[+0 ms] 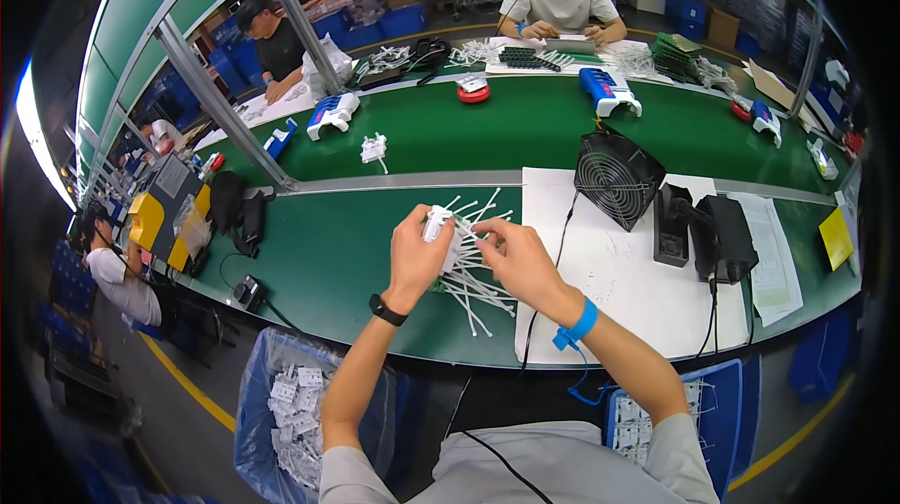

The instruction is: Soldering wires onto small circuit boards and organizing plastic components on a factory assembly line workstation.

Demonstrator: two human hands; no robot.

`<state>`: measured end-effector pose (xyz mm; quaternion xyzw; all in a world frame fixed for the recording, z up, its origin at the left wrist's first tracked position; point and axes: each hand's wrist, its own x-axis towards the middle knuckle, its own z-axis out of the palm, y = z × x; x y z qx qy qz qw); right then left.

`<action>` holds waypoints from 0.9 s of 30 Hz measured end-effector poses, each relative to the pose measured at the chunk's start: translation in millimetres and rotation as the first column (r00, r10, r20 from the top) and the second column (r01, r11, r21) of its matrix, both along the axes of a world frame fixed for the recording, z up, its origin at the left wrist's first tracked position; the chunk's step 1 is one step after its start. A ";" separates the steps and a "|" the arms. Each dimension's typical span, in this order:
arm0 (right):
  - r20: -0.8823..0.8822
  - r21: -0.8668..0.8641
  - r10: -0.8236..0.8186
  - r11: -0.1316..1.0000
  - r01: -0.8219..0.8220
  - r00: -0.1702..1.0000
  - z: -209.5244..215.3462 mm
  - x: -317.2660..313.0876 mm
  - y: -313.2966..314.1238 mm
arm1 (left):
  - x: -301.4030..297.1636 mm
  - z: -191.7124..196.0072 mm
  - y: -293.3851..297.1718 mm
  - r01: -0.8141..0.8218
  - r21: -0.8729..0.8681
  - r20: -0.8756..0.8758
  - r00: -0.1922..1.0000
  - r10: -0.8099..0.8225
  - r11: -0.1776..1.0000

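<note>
My left hand point(417, 251), with a black band at its wrist, is closed round a small white plastic housing point(437, 224). Close to it on the right, the fingers of my right hand point(517, 263) pinch the end of a thin white lead. A blue strap with a cord circles that wrist. Between and under both hands lies a loose pile of white leads point(475, 294), fanned out over the green bench point(319, 265). My hands cover part of the pile, and the tip of the pinched lead is hard to make out.
Right of the hands, a black fan point(617, 180) and black power units point(724, 240) stand on white sheet point(562, 307). A white part point(374, 150) lies on the green belt point(422, 124). Bins of white parts point(298, 401) point(722, 420) flank me. Co-workers sit beyond.
</note>
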<state>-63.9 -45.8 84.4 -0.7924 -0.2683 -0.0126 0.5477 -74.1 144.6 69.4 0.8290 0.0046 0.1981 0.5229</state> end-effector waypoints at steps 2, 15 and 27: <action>0.137 0.013 -0.082 0.997 0.081 0.987 -9.0 -2.9 -1.4 | 11.5 -6.9 -18.0 -0.054 -0.143 0.012 0.998 0.057 0.988; -0.279 0.458 -0.477 0.697 0.552 0.834 -68.2 -52.2 -154.9 | 33.1 -18.1 -113.5 0.555 -0.248 -0.294 0.738 -0.607 0.794; -0.235 0.286 -0.701 0.612 0.738 0.673 -60.9 39.6 -242.3 | 52.5 -56.7 -182.9 0.704 -0.051 -0.254 0.677 -0.691 0.708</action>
